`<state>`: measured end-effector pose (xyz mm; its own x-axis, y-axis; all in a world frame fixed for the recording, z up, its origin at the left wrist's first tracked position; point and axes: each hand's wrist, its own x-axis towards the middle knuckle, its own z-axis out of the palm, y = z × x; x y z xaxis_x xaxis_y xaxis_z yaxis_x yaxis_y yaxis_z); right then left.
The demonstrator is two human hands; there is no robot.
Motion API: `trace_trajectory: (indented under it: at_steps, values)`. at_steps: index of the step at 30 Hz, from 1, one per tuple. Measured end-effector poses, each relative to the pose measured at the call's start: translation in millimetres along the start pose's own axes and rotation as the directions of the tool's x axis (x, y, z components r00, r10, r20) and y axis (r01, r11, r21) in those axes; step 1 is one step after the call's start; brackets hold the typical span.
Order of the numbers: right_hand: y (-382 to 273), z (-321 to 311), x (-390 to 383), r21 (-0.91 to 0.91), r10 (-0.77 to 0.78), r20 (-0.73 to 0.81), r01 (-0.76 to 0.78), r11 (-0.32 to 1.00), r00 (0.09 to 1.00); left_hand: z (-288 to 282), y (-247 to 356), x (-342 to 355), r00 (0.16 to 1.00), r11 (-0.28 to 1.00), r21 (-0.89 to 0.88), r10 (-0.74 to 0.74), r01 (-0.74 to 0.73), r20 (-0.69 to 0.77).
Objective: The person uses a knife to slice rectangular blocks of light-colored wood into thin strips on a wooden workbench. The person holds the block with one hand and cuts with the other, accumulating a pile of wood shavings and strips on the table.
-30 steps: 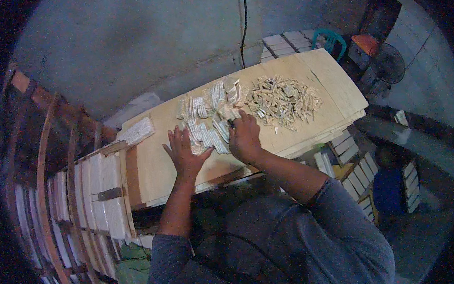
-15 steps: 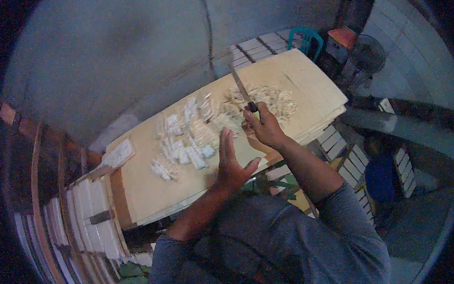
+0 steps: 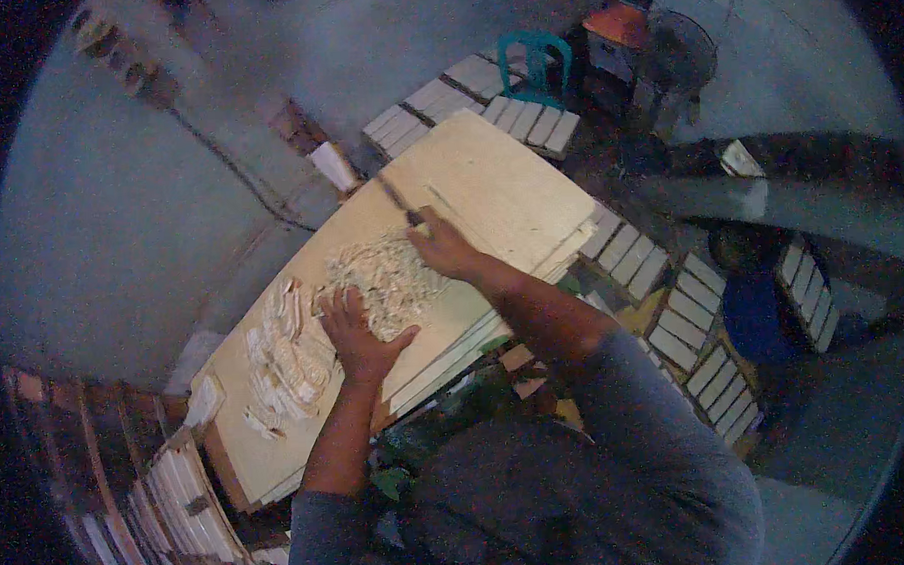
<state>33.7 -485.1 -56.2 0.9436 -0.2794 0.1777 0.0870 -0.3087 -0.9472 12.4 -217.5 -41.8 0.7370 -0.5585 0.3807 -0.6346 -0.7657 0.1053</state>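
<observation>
My right hand (image 3: 445, 247) is closed around the handle of a long knife (image 3: 397, 198). Its narrow dark blade points away toward the far edge of the pale board (image 3: 503, 186). Below the right hand, a heap of small chopped whitish pieces (image 3: 380, 270) lies spread over the board; I cannot make out what they are. My left hand (image 3: 359, 336), fingers spread, is at the heap's near left edge and holds nothing. Left of it sit longer pale strips (image 3: 291, 363) in a loose bunch.
Pale slabs (image 3: 421, 109) lie in rows behind the board, by a teal plastic chair (image 3: 536, 65). A fan (image 3: 675, 60) stands at the far right. More slab racks (image 3: 620, 252) are right of the board. A small white packet (image 3: 205, 399) rests at its left end.
The view has turned. My left hand has moved from beside the strips to the chopped heap's edge. My right hand has lowered the knife closer to the board, still holding it.
</observation>
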Motion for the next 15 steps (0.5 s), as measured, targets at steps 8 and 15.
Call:
trace_trajectory:
  at_steps: [8,15]
  values:
    - [8.8,-3.6,28.5,-0.054,-0.017,0.26,0.032,0.998,0.965,32.3,25.4,40.9,0.993,0.99,-0.131,0.029,-0.044,-0.114]
    - [29.1,-62.8,32.8,-0.046,-0.029,0.104,0.034,0.998,0.994,49.0,79.3,95.0,0.991,0.973,-0.211,0.07,-0.094,-0.118]
